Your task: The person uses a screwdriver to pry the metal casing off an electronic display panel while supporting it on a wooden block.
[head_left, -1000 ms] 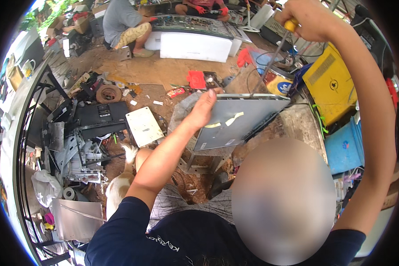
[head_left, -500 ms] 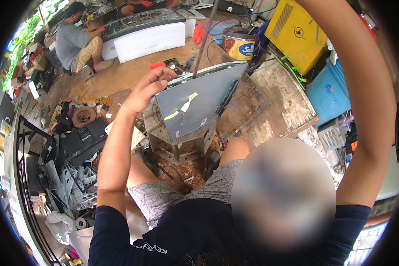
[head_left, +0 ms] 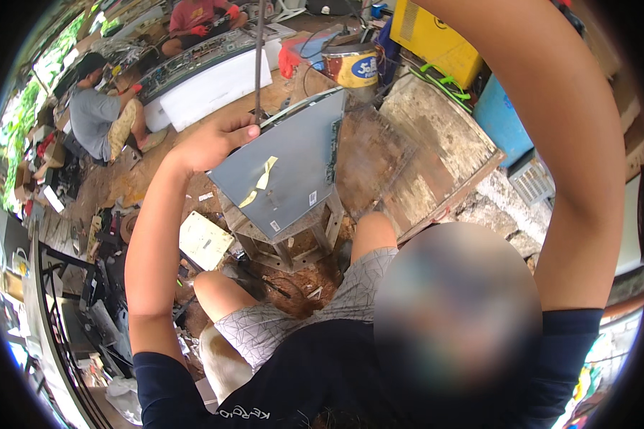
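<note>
A grey flat display panel [head_left: 286, 164] with torn yellow tape and a green circuit strip along its right edge leans tilted on a low stool [head_left: 288, 252] in front of my knees. My left hand [head_left: 211, 146] grips its upper left edge, thumb towards me and the other fingers partly hidden behind. A thin dark rod [head_left: 260, 61] stands upright at that edge, beside my fingertips, and runs out of the top of the picture. My right arm is raised along the right side; its hand lies beyond the upper edge, so what it holds is hidden.
A wooden platform [head_left: 436, 129] stands right of the stool, with a round tin [head_left: 350, 68], yellow casing [head_left: 436, 43] and blue bin [head_left: 504, 118] behind. Two people work at long panels [head_left: 207, 93] far left. Scrap and a cream plate [head_left: 205, 242] lie left.
My view has shifted, so the panel and stool appear further left. My left hand's fingers have closed in at the panel's edge near the rod. My right arm stays raised.
</note>
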`<state>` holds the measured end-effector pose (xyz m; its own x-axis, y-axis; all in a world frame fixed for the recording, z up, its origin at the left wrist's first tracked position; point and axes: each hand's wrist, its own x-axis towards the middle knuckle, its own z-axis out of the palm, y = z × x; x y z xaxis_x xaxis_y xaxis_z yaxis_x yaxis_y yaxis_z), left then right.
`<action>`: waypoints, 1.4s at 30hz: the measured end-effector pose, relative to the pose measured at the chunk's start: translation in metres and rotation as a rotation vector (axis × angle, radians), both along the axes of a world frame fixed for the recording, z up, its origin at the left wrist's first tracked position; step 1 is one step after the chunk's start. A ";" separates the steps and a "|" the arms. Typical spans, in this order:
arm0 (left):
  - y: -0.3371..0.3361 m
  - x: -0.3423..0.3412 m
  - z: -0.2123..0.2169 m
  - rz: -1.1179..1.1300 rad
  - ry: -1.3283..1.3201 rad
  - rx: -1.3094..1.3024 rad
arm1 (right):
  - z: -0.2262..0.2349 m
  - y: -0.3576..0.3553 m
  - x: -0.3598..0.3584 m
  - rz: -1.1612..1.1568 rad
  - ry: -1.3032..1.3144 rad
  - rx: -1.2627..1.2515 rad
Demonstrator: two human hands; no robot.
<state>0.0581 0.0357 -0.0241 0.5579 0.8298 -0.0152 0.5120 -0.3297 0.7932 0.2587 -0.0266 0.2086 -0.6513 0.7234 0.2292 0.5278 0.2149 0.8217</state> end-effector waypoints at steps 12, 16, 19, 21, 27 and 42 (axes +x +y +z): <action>0.004 -0.009 0.004 0.059 -0.055 -0.113 | -0.110 0.031 0.158 0.267 0.481 -0.068; 0.008 0.002 0.001 0.053 -0.111 -0.127 | -0.218 0.012 0.200 0.306 0.672 0.119; 0.019 0.002 -0.001 0.045 -0.059 -0.091 | -0.299 0.022 0.247 0.087 1.081 0.199; 0.017 -0.010 0.001 0.068 -0.098 -0.124 | -0.329 0.030 0.240 -0.074 1.532 0.031; 0.008 0.005 0.007 0.027 -0.053 -0.154 | -0.373 0.072 0.166 0.164 2.156 -0.551; -0.003 0.017 0.024 0.093 0.102 -0.044 | -0.348 0.122 0.102 0.502 2.434 -0.885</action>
<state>0.0748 0.0331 -0.0004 0.4723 0.8751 -0.1056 0.6176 -0.2430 0.7480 0.3610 0.0951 -0.1397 0.0209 0.9525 0.3039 -0.2277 0.3005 -0.9262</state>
